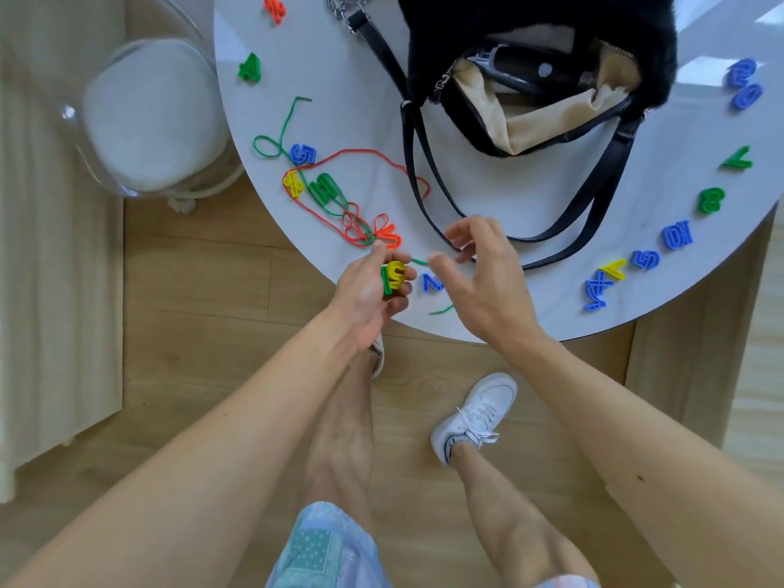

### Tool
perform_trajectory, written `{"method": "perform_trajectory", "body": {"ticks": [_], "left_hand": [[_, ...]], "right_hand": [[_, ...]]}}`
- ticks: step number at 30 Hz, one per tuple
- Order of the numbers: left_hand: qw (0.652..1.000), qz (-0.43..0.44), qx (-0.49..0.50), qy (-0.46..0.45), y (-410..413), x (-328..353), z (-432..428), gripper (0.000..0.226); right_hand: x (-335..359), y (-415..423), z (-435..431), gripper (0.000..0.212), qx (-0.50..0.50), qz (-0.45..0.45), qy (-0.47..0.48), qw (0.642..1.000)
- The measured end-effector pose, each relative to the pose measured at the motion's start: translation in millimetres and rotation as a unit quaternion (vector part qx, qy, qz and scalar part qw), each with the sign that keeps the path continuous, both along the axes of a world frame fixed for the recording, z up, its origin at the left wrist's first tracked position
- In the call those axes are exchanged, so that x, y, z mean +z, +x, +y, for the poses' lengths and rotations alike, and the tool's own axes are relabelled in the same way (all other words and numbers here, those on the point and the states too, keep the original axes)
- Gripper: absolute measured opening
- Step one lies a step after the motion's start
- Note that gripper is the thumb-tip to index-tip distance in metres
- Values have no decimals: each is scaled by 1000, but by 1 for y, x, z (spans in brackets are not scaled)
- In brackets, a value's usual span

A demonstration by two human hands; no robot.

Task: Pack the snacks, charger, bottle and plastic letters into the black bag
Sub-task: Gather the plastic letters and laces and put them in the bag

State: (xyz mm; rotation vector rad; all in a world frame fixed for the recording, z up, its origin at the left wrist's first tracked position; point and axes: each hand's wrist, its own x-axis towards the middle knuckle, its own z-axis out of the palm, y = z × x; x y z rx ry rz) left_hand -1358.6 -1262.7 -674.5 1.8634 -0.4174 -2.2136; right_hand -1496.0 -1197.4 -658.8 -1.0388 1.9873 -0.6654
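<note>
left hand (367, 292) grips plastic letters (394, 277) (yellow, green) | right hand (481, 275) fingers spread

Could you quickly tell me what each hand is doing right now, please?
Left hand: grips yellow and green plastic pieces.
Right hand: open, fingers spread, holding nothing.

Black furry fabric bag (551, 31) with beige lining, lying on its side, mouth open toward me, straps trailing forward. A dark cylindrical bottle (526, 72) lies inside the mouth. Coloured plastic letters and numerals (679, 236) lie scattered flat around the bag. My left hand (369, 290) grips yellow and green plastic pieces (396, 275); a blue plastic piece (432, 283) lies just beside them.
</note>
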Motion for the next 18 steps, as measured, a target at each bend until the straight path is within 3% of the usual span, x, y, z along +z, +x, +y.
{"method": "perform_trajectory", "body": {"ticks": [4, 7, 10, 14, 18], "left_hand": [[998, -48, 41, -20, 15, -6, -6, 41], [996, -64, 65, -15, 21, -8, -7, 40], [996, -61, 64, -10, 25, -9, -6, 38], [997, -56, 53, -6, 27, -7, -7, 37], [997, -50, 54, 6, 25, -3, -9, 36]], "right_hand": [[-28, 14, 9, 42, 100, 146, 129, 976], [-41, 33, 13, 53, 143, 220, 151, 953], [-52, 41, 7, 43, 146, 267, 158, 939], [-56, 34, 2, 21, 164, 256, 143, 942], [-42, 23, -6, 22, 103, 173, 112, 973]]}}
